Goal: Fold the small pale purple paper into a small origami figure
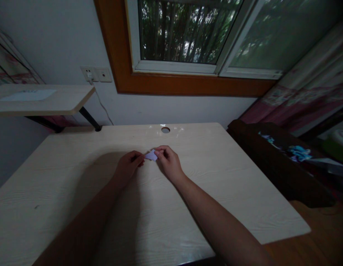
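Observation:
A small folded piece of pale lilac paper (pixel 151 155) is held just above the light wooden desk (pixel 77 177), near its middle. My left hand (pixel 129 166) pinches the paper's left edge with curled fingers. My right hand (pixel 168 162) pinches its right edge, fingers closed round it. Both forearms reach in from the bottom of the view.
A round cable hole (pixel 165 129) sits at the desk's far edge. A raised shelf (pixel 41 99) with a white sheet stands at the left. A wall socket (pixel 96 74) and a window (pixel 188 33) lie behind. A dark wooden bed frame (pixel 274 159) borders the desk's right side.

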`<state>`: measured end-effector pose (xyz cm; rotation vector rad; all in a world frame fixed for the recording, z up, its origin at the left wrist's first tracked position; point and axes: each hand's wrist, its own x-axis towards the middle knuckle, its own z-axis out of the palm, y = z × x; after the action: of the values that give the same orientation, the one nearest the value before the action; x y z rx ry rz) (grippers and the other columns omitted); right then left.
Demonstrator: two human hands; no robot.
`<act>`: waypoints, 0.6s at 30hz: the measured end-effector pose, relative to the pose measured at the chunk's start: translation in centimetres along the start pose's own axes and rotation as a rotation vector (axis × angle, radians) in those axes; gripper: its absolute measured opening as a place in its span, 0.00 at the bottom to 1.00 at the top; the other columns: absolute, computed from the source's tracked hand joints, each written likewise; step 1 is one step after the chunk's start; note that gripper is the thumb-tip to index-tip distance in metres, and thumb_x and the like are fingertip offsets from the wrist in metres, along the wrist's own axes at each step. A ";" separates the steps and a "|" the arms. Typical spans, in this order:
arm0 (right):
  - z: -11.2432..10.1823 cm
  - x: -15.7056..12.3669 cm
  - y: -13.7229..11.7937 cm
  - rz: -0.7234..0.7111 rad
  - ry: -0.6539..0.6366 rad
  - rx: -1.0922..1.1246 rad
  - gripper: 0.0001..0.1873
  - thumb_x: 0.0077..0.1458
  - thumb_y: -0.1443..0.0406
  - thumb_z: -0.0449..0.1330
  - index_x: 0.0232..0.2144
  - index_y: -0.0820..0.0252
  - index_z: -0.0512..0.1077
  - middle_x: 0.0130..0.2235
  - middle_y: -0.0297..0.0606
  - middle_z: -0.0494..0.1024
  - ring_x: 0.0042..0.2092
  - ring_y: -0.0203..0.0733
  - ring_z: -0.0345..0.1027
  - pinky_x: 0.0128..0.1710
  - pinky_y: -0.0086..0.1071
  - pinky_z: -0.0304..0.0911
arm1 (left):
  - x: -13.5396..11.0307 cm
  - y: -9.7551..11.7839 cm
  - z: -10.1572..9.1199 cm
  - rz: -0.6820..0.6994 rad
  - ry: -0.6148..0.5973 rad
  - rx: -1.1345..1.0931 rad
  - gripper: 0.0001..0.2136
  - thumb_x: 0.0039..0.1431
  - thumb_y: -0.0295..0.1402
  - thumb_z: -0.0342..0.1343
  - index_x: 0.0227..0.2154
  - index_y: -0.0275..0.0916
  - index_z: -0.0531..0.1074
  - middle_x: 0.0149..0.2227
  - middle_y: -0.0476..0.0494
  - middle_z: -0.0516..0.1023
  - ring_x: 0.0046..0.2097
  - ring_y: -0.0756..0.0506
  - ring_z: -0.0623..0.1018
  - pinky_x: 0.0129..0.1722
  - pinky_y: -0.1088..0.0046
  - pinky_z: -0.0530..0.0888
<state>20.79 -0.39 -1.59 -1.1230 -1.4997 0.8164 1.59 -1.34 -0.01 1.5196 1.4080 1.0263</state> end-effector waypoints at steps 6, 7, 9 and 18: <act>0.0 0.1 -0.1 0.008 -0.014 0.003 0.11 0.59 0.58 0.59 0.39 0.58 0.74 0.32 0.35 0.77 0.34 0.40 0.71 0.36 0.31 0.65 | 0.0 -0.3 -0.1 0.014 -0.001 0.011 0.11 0.56 0.42 0.56 0.28 0.39 0.75 0.25 0.48 0.77 0.29 0.47 0.75 0.32 0.73 0.70; 0.0 0.1 -0.1 0.008 -0.012 0.006 0.11 0.59 0.58 0.59 0.39 0.58 0.74 0.32 0.35 0.77 0.34 0.40 0.71 0.36 0.31 0.65 | 0.0 -0.4 -0.1 0.015 -0.002 0.010 0.11 0.56 0.42 0.55 0.28 0.39 0.75 0.25 0.47 0.77 0.29 0.47 0.75 0.32 0.73 0.70; 0.0 0.1 -0.1 0.008 -0.008 0.010 0.11 0.58 0.58 0.59 0.39 0.58 0.74 0.32 0.35 0.77 0.34 0.39 0.71 0.36 0.31 0.65 | 0.0 -0.4 -0.1 0.012 -0.004 0.005 0.12 0.56 0.42 0.55 0.29 0.39 0.75 0.26 0.47 0.77 0.29 0.47 0.75 0.32 0.73 0.70; 0.0 0.0 -0.1 -0.001 -0.003 0.015 0.10 0.58 0.59 0.60 0.39 0.58 0.74 0.32 0.34 0.76 0.34 0.39 0.70 0.35 0.30 0.64 | -0.1 0.3 0.0 -0.003 -0.009 0.009 0.11 0.55 0.40 0.55 0.28 0.38 0.74 0.25 0.48 0.76 0.29 0.47 0.74 0.32 0.73 0.69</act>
<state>20.77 -0.39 -1.50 -1.1102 -1.4944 0.8281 1.74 -1.43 0.29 1.5268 1.4103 1.0117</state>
